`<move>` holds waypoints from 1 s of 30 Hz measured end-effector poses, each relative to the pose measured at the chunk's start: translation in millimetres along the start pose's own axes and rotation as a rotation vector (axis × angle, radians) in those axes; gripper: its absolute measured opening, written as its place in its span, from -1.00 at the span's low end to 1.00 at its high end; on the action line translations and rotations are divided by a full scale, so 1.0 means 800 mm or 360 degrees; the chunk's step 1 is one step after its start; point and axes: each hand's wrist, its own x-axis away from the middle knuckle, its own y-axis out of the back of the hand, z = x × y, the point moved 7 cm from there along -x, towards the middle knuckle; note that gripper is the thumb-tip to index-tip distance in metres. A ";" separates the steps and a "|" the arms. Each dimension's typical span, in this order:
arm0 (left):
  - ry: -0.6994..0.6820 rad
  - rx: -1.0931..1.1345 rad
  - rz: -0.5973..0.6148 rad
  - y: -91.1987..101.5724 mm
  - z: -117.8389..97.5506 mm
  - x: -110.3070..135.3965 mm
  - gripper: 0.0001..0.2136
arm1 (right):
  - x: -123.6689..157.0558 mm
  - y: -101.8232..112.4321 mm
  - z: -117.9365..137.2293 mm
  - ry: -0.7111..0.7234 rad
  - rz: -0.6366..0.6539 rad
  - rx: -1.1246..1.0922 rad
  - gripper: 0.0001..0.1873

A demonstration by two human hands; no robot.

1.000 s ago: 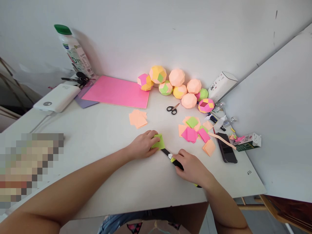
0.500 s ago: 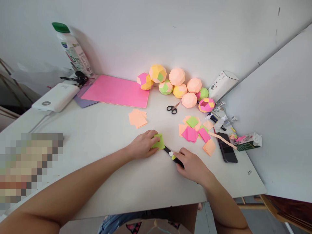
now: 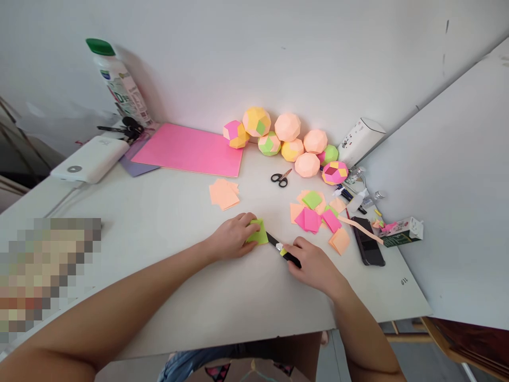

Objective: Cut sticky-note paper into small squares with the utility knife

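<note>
A small green paper square lies near the middle of the table, partly covered by the fingers of my left hand. Those fingers are bent around its left part, and the covered edge is hidden. My right hand is closed on the black and yellow handle of a utility knife. The knife's dark blade points up and left, its tip at the paper's right edge. Peach paper pieces lie beyond my left hand. Pink, green and peach folded papers are spread beyond my right hand.
Faceted paper balls line the wall. Small scissors lie before them. A pink sheet, a white power bank and a bottle are at left. A phone and a small carton are at right.
The knife's blade tip has shifted slightly up and left along the green paper's right edge. My left hand stays on the paper. The whole view has turned a little.
</note>
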 end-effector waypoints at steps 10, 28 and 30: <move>-0.0010 -0.0003 -0.0005 0.001 -0.001 -0.001 -0.81 | -0.009 -0.002 -0.003 -0.0012 -0.0071 0.0004 -0.57; -0.0002 0.0015 0.0012 -0.002 0.001 -0.001 -0.82 | -0.028 -0.011 0.006 -0.0023 -0.0256 0.0026 -0.54; 0.0006 0.0010 0.0012 -0.001 0.001 -0.001 -0.82 | -0.028 -0.010 0.006 -0.0021 -0.0257 0.0008 -0.54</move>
